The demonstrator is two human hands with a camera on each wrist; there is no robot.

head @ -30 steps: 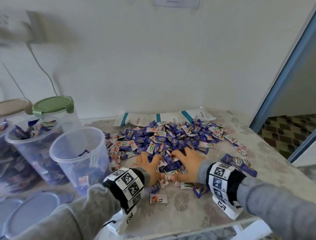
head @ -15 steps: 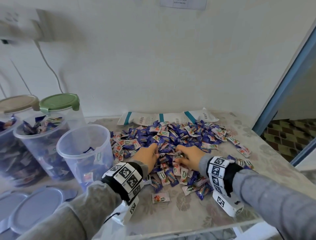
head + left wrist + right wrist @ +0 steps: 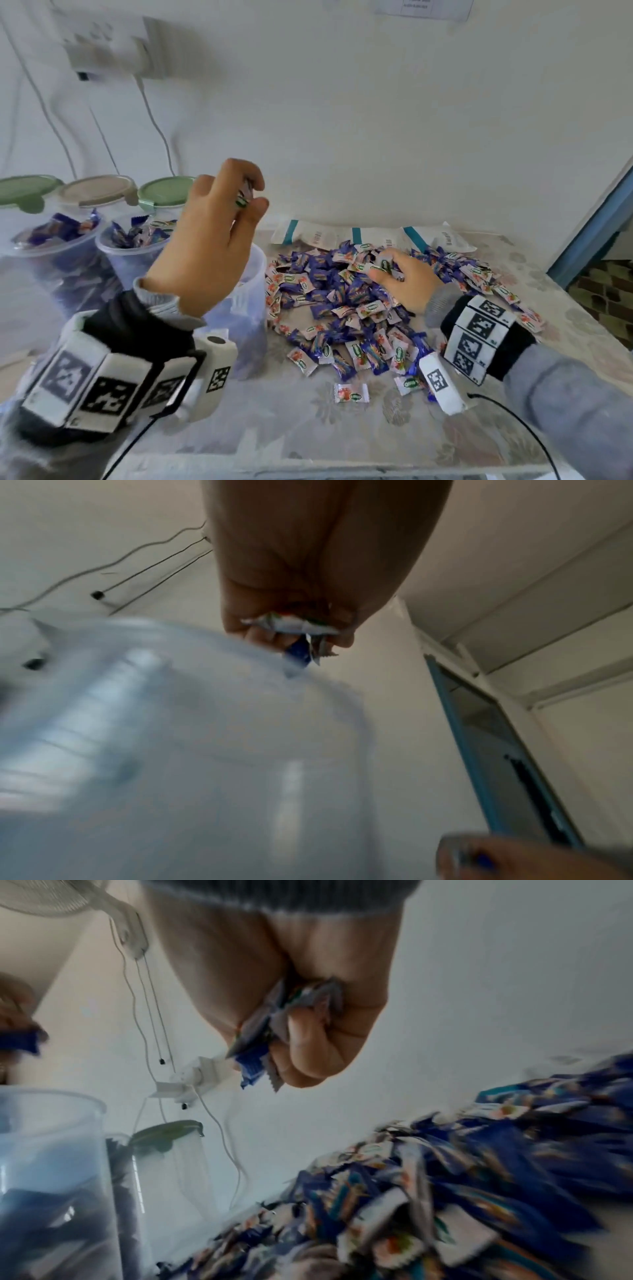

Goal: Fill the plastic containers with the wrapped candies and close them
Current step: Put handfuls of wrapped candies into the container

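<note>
Left hand (image 3: pixel 209 240) up over the open tub (image 3: pixel 255 291), fingers curled tight round a few candies (image 3: pixel 244 198). Looks ready to drop them in.

Right hand (image 3: pixel 404 277) low on the candy pile (image 3: pixel 346 308), just beside the open tub, fingers closed round another small bunch, as the right wrist view shows.

Open tub on the counter (image 3: pixel 342 438), touching the edge of the pile. Blurry and mostly hidden by the left hand, so hard to tell how full; no lid on it.

Behind the open tub, two more tubs: one (image 3: pixel 130 246) heaped with candies, another (image 3: pixel 51 240) farther off, also heaped. Both still open on top. Farther back from the open tub, three tubs with lids: green (image 3: pixel 164 192), tan (image 3: pixel 99 190), green (image 3: pixel 24 192).

Beyond the pile from the open tub, some flat white bags (image 3: pixel 373 236) by the wall.

Seems about halfway: some tubs shut, two full but not shut, one still being filled. Lots of candy left on the counter.
</note>
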